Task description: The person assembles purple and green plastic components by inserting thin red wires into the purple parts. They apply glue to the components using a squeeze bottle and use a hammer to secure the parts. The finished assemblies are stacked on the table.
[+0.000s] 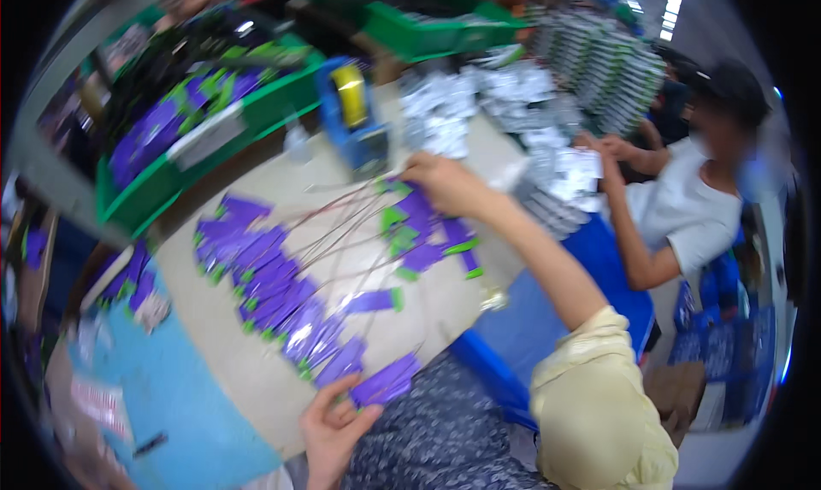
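Head view: the left hand (335, 423) curves beside a purple-wrapped pack (386, 380) at the near edge of the table (248, 370); the right hand (440, 182) meets a green-ended purple cluster (416, 208) (whether either hand's fingers grip, I cannot tell).

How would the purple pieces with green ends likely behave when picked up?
The purple pieces look thin and flat, so probably light. Their shiny surfaces might be slippery. Thin wires stretch among them, so lifting one may tug others.
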The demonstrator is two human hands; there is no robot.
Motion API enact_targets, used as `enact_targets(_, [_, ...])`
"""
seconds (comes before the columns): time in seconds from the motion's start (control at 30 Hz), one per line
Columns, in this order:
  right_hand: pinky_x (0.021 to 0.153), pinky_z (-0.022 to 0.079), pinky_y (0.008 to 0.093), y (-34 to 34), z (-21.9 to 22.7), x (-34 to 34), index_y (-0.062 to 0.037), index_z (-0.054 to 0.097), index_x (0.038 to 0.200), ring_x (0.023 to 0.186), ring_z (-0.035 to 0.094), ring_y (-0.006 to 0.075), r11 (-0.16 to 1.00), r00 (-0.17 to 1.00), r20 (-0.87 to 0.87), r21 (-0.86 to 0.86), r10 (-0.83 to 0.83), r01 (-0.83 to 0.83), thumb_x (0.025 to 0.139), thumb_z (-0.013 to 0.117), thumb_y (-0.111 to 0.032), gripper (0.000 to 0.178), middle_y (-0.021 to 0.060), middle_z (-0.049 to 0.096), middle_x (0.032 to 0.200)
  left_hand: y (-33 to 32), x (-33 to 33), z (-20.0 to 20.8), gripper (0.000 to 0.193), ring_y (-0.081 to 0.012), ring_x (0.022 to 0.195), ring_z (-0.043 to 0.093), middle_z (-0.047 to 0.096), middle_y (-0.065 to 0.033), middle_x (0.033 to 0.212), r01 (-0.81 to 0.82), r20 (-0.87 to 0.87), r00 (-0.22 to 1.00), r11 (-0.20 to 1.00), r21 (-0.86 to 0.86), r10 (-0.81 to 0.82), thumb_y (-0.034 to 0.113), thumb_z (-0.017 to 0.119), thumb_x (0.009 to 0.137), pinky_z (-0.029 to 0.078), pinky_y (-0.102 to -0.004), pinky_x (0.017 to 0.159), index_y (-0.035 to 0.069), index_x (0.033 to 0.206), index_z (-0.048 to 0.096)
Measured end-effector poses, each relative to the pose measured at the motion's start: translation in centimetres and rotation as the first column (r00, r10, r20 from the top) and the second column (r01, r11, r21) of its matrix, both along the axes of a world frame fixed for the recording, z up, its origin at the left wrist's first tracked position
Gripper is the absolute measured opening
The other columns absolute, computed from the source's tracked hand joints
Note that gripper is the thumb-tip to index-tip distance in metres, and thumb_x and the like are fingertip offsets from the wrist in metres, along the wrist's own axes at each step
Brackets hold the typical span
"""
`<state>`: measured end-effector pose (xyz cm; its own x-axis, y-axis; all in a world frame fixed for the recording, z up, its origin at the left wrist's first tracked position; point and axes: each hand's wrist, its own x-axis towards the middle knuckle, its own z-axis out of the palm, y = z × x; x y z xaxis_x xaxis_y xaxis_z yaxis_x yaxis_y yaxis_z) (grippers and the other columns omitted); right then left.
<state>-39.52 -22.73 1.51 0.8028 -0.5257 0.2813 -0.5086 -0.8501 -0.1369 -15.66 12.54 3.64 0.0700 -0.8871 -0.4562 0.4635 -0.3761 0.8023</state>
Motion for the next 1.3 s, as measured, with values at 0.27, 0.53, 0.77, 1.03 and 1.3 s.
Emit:
enact_targets(0.27, [0.073, 0.049, 0.0359, -0.4, -0.5, 2.0, -0.0053, 0.057, 0.074, 0.082, 0.059, 0.0228, 0.886, 0.99, -0.069, -0.441, 0.126, -0.143, 0.079, 0.059, -0.013, 0.01, 0.0059, 0.055, 0.081, -0.2, -1.0, 0.1, 0.054, -0.0157, 0.106, 0.06, 0.063, -0.012, 0.12, 0.103, 0.111, 0.988, 0.994, 0.037, -0.106, -0.013, 0.069, 0.084, 0.047, -0.0258, 0.094, -0.004, 0.135, 0.055])
enact_targets(0.53, [0.088, 0.044, 0.0407, 1.0, -0.9, 1.9, -0.0066, 0.067, 0.107, 0.105, 0.058, 0.0266, 0.997, 0.999, 0.028, -0.075, -0.028, 0.03, 0.078, 0.062, -0.006, 0.029, 0.0099, 0.061, 0.103, -0.9, -1.0, 1.1, 0.049, -0.0126, 0.095, 0.057, 0.061, -0.0065, 0.111, 0.133, 0.223, 0.966, 0.991, 0.016, -0.134, -0.007, 0.073, 0.085, 0.047, -0.0236, 0.086, -0.004, 0.131, 0.059])
enact_targets(0.77, [0.084, 0.046, 0.0381, 1.1, -0.6, 2.4, -0.0018, 0.064, 0.095, 0.091, 0.061, 0.0308, 0.995, 0.995, -0.097, -0.091, 0.04, -0.049, 0.075, 0.062, -0.008, 0.02, 0.0148, 0.06, 0.089, -0.7, -1.5, 0.8, 0.048, -0.0064, 0.084, 0.051, 0.056, -0.0001, 0.098, 0.117, 0.196, 0.973, 0.993, 0.022, -0.119, -0.007, 0.073, 0.084, 0.044, -0.0193, 0.08, -0.003, 0.13, 0.06])
enact_targets(1.03, [0.088, 0.051, 0.0443, 4.0, 0.5, 0.8, -0.0003, 0.071, 0.1, 0.097, 0.062, 0.0359, 0.974, 0.979, -0.038, 0.096, -0.202, 0.205, 0.077, 0.073, -0.011, 0.026, 0.0183, 0.064, 0.098, -0.9, -1.3, 0.6, 0.054, -0.0154, 0.103, 0.061, 0.063, -0.0125, 0.115, 0.123, 0.132, 0.983, 0.991, 0.053, -0.129, -0.012, 0.071, 0.083, 0.049, -0.0248, 0.091, -0.006, 0.134, 0.054])
enact_targets(1.3, [0.087, 0.05, 0.0416, 3.9, 2.6, 2.8, -0.0006, 0.072, 0.1, 0.098, 0.062, 0.0341, 0.929, 0.989, 0.006, 0.346, -0.145, 0.134, 0.078, 0.078, -0.012, 0.026, 0.0154, 0.065, 0.1, -2.0, -2.3, 0.6, 0.053, -0.0242, 0.112, 0.065, 0.061, -0.0193, 0.123, 0.127, 0.024, 0.992, 0.991, -0.043, -0.126, -0.014, 0.072, 0.081, 0.054, -0.0325, 0.096, -0.01, 0.13, 0.052])
